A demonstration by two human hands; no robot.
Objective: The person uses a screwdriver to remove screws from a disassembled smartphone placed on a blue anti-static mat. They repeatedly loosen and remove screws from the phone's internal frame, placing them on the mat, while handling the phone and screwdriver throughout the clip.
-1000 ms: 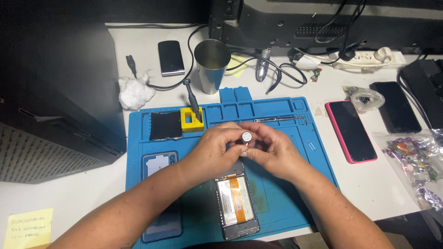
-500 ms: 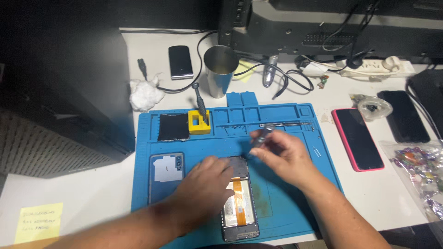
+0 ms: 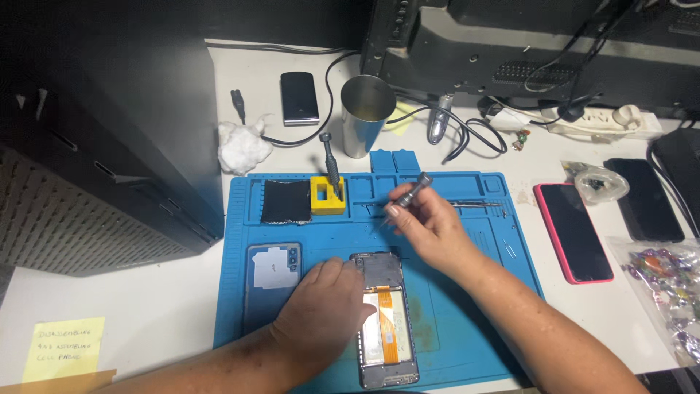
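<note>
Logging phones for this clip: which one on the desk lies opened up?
The phone under the left hand on the blue mat; its insides show, unlike the others.

A white worktop [image 3: 182, 306] carries it all. Flat across its middle lies a blue silicone repair mat [image 3: 474, 335]. Behind the mat stand a shiny steel cup [image 3: 363, 117], a small black phone [image 3: 300, 97] and a crumpled white tissue [image 3: 242, 148]. Right of the mat lies a pink-edged smartphone [image 3: 574, 231]; at front left, a yellow sticky note [image 3: 63, 348].
</note>
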